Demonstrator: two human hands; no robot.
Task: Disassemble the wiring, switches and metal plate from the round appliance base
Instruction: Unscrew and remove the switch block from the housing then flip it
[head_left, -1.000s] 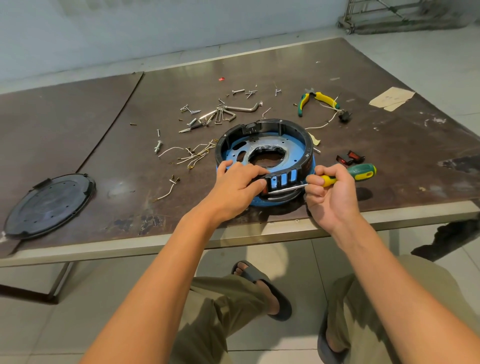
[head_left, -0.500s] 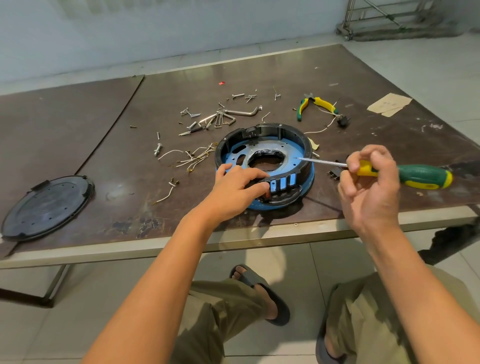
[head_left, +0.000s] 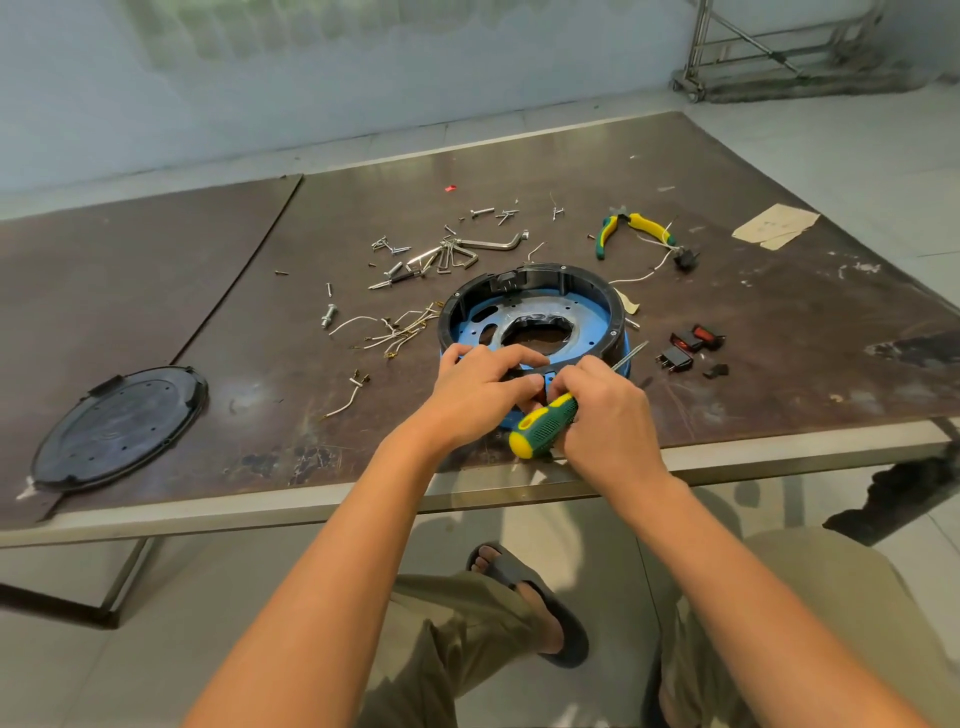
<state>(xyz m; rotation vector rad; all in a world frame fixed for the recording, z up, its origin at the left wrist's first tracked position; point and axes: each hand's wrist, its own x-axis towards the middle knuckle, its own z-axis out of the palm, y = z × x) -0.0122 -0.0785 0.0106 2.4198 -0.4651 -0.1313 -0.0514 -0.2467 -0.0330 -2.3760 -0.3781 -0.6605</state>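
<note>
**Disassembly on brown surface (head_left: 234, 332)**

At centre frame, the round appliance base (head_left: 571, 275) is gripped by its near rim in the left hand (head_left: 478, 395); a screwdriver (head_left: 543, 423) is clasped in the right hand (head_left: 602, 410). Screws (head_left: 482, 211), pliers (head_left: 631, 228) and switches (head_left: 707, 334) are strewn around it; a pale wall (head_left: 260, 78) is seen beyond.

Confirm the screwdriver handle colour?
Screwdriver handle: green with yellow ends, seen best in the head view.
</note>
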